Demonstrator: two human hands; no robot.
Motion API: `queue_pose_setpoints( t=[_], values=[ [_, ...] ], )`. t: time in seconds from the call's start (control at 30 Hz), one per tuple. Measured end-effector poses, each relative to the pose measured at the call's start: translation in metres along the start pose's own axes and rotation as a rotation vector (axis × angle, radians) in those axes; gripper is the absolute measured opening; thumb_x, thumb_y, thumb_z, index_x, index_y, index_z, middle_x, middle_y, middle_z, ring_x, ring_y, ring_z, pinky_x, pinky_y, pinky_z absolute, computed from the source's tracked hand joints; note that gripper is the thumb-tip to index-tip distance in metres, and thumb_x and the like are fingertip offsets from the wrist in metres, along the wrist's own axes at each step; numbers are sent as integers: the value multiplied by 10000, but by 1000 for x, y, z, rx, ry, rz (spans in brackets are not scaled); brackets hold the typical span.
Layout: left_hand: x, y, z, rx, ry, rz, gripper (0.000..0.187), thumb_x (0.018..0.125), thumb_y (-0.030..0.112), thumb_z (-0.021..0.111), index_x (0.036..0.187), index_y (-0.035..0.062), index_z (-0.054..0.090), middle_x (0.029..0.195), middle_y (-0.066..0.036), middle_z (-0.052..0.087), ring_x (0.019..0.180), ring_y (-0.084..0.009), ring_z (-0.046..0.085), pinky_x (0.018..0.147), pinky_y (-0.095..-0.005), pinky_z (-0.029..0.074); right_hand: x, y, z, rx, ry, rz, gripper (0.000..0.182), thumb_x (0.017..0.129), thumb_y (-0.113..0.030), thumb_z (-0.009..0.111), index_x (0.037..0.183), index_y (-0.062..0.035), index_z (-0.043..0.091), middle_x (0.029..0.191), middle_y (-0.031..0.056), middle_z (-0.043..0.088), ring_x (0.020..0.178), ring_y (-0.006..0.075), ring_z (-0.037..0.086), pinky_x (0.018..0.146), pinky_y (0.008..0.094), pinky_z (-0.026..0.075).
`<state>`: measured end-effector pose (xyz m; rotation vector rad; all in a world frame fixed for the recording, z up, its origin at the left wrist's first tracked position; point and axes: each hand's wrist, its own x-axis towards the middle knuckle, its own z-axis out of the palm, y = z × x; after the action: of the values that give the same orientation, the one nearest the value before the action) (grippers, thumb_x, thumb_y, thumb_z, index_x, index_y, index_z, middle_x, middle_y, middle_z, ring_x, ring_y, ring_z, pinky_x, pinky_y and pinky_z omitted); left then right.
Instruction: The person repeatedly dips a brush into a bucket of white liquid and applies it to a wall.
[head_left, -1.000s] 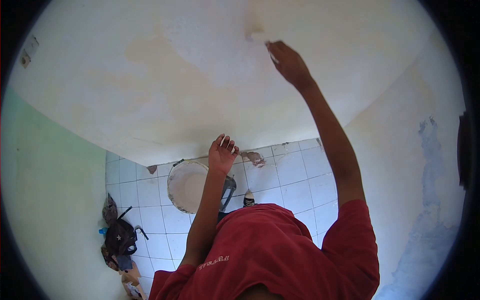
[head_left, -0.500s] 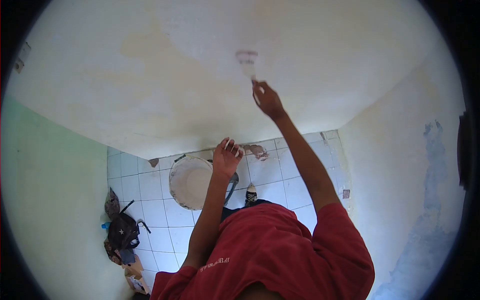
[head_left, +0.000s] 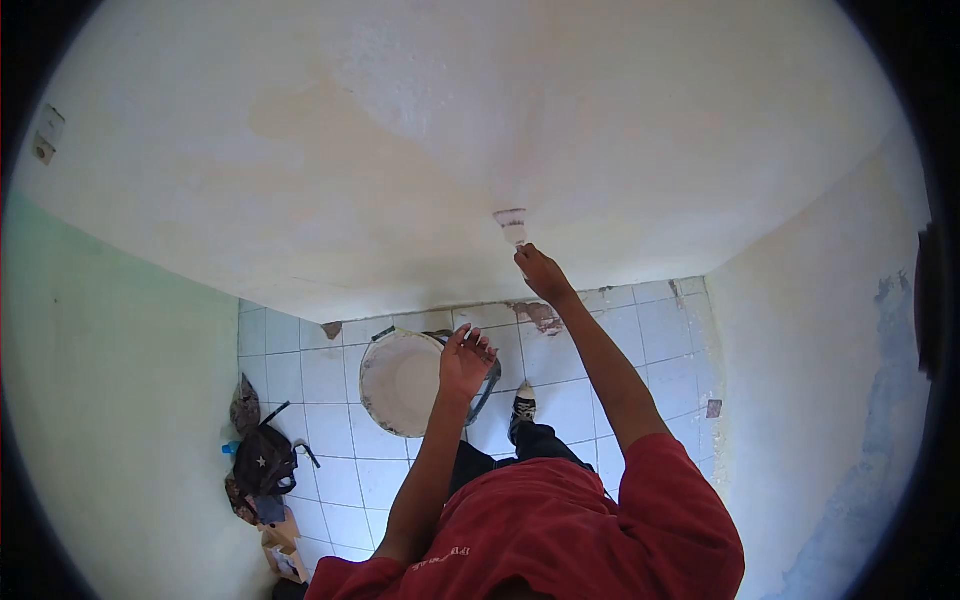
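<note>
My right hand point(head_left: 543, 273) is closed round the handle of a putty knife point(head_left: 513, 229). Its flared, whitish blade with a dark band lies against the pale wall point(head_left: 400, 170), low down and pointing up. My left hand point(head_left: 468, 364) hangs palm up with the fingers loosely spread and nothing in it. Below that hand stands a large bucket point(head_left: 372, 395) with a whitish, smeared inside. The hand and forearm hide part of the bucket's right side. A dark object point(head_left: 488, 388) shows behind my left hand, partly covered.
White tiles point(head_left: 330, 430) cover the floor, with broken patches point(head_left: 540, 318) along the wall's foot. A black bag point(head_left: 265, 462) and an open cardboard box point(head_left: 285, 550) lie at left by the green wall point(head_left: 120, 380). A socket point(head_left: 47, 135) is at upper left; my shoe point(head_left: 524, 403) stands right of the bucket.
My right hand has drawn the putty knife down the wall, closer to the floor. My left hand stays open over the bucket. The view has shifted slightly upward.
</note>
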<state>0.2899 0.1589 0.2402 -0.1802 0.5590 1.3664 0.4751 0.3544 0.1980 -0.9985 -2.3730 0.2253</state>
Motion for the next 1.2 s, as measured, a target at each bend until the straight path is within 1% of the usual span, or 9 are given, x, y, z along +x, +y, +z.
queue_pose_setpoints(
  t=[0.17, 0.37, 0.43, 0.63, 0.77, 0.83, 0.97, 1.03, 1.2],
  values=[
    [-3, 1, -1, -3, -3, 0, 113, 931, 206, 550, 955, 128, 629, 899, -10, 648, 859, -193, 613, 789, -401, 487, -6, -5, 15, 17, 12, -4, 254, 769, 30, 571, 1013, -19, 518, 1058, 191, 530, 931, 341, 631, 756, 416, 561],
    [-13, 1, -8, -11, -8, 6, 112, 939, 192, 533, 947, 125, 623, 894, 4, 649, 862, -188, 616, 786, -399, 487, -16, -14, 21, 64, -105, 104, 258, 765, 42, 560, 1013, -16, 520, 1093, 195, 539, 969, 349, 627, 794, 418, 556],
    [-15, 3, -9, -4, 11, 16, 112, 943, 194, 529, 942, 122, 614, 884, 4, 643, 864, -189, 616, 784, -398, 486, -12, -15, 19, 52, 14, 15, 233, 783, 34, 545, 1008, -18, 519, 1115, 201, 547, 964, 353, 629, 810, 416, 552],
    [-17, 8, -2, -9, 40, 53, 87, 902, 198, 595, 967, 144, 614, 888, 5, 617, 850, -178, 572, 776, -389, 470, 42, -25, -29, -29, 84, -59, 159, 815, -6, 520, 974, -9, 530, 1097, 203, 560, 984, 349, 618, 808, 407, 551],
    [-19, 11, 6, -16, 14, 74, 92, 905, 205, 589, 971, 147, 615, 903, 7, 619, 852, -173, 573, 789, -387, 469, 62, -45, -79, -21, 74, -124, 164, 811, 6, 530, 973, -10, 541, 1104, 193, 562, 996, 344, 617, 798, 404, 553],
    [-21, 14, 13, -2, -13, 102, 98, 933, 198, 551, 982, 131, 603, 901, 1, 627, 854, -183, 589, 791, -384, 481, 75, -62, -108, -49, 241, -213, 209, 780, 44, 569, 981, -9, 549, 1098, 172, 567, 974, 329, 634, 808, 392, 559],
    [-20, 16, 17, -16, -22, 104, 115, 932, 200, 550, 1013, 137, 600, 903, 4, 626, 856, -178, 589, 794, -388, 481, 89, -90, -142, -46, 403, -262, 234, 751, 76, 612, 964, -6, 560, 1076, 153, 571, 972, 312, 644, 816, 376, 567],
    [-18, 16, 17, -17, -17, 104, 107, 923, 201, 559, 998, 141, 606, 907, 6, 624, 859, -176, 579, 797, -390, 473, 88, -100, -146, -21, 533, -275, 205, 751, 68, 641, 929, 5, 560, 1056, 144, 573, 986, 299, 643, 819, 368, 573],
    [-16, 16, 7, -43, -4, 81, 107, 934, 198, 545, 980, 135, 618, 907, -2, 633, 852, -182, 594, 803, -390, 480, 72, -76, -90, -28, 436, -190, 176, 769, 48, 642, 919, -3, 564, 1015, 135, 569, 970, 293, 642, 798, 368, 575]
  ],
)
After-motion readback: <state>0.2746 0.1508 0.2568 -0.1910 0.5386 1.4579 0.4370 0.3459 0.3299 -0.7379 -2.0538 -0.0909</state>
